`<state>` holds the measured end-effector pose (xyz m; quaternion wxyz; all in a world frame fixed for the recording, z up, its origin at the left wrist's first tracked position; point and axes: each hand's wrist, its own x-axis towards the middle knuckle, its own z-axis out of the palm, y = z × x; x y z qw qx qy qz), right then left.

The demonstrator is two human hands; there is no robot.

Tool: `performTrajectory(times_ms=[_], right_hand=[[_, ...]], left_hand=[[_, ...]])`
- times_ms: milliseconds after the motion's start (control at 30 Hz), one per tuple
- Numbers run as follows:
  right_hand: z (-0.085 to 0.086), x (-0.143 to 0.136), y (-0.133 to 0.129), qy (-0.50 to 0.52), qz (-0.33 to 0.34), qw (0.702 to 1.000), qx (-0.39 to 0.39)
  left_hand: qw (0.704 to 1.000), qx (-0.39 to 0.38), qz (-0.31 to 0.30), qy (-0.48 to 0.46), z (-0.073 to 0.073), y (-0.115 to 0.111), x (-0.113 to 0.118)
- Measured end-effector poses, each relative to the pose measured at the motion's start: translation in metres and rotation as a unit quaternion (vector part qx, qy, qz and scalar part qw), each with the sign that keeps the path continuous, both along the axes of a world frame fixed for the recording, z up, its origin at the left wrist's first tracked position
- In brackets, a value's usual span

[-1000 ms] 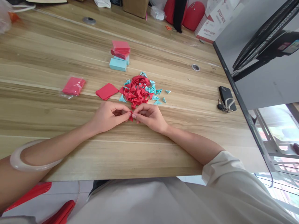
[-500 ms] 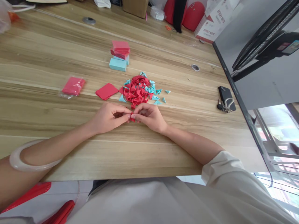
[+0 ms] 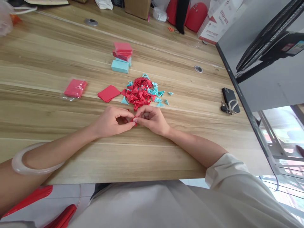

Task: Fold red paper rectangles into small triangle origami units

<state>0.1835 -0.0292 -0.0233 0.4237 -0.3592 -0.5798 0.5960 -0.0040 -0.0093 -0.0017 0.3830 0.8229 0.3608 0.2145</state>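
Note:
Between the fingertips of my left hand [image 3: 112, 122] and my right hand [image 3: 152, 119] is a small red paper piece [image 3: 134, 120], mostly covered by the fingers. Both hands pinch it just above the wooden table [image 3: 152, 161]. Right behind them lies a pile of folded red paper triangles [image 3: 139, 96], with light-blue triangles [image 3: 161, 93] mixed in and around it. A ring of joined red pieces [image 3: 142, 82] sits at the pile's back. Flat red paper sheets [image 3: 108, 93] lie left of the pile.
A wrapped red pack [image 3: 75, 88] is at left. Red packs [image 3: 123, 48] and light-blue packs [image 3: 120, 66] stand stacked behind the sheets. A black case [image 3: 229, 96] with keys is near the right edge. Boxes [image 3: 215, 27] and a red helmet-like object [image 3: 196, 16] stand at the back.
My left hand's thumb has shifted slightly right and down against the red piece, which has turned a little and shows less. My right hand is almost unmoved.

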Motion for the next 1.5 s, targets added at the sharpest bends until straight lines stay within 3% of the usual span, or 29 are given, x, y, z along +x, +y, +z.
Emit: performTrajectory(times_ms=[400,633,933,1233,1500], right_hand=[[0.004,0.000,0.001,0.009,0.019,1.000,0.000],[0.000,0.000,0.000,-0.050,0.013,0.999,0.012],[-0.001,0.000,0.000,-0.080,0.014,0.994,0.074],[0.003,-0.002,0.000,-0.021,-0.046,0.998,0.033],[-0.002,-0.003,-0.003,-0.011,-0.053,0.998,0.038]], left_hand=[[1.000,-0.016,0.012,-0.008,-0.007,0.003,0.000],[1.000,-0.014,0.016,0.016,-0.010,0.004,-0.001],[0.987,-0.110,0.053,-0.105,-0.013,0.001,0.003],[0.972,-0.145,0.097,-0.160,0.000,-0.002,0.008],[0.958,-0.194,0.094,-0.189,0.000,-0.002,0.009]])
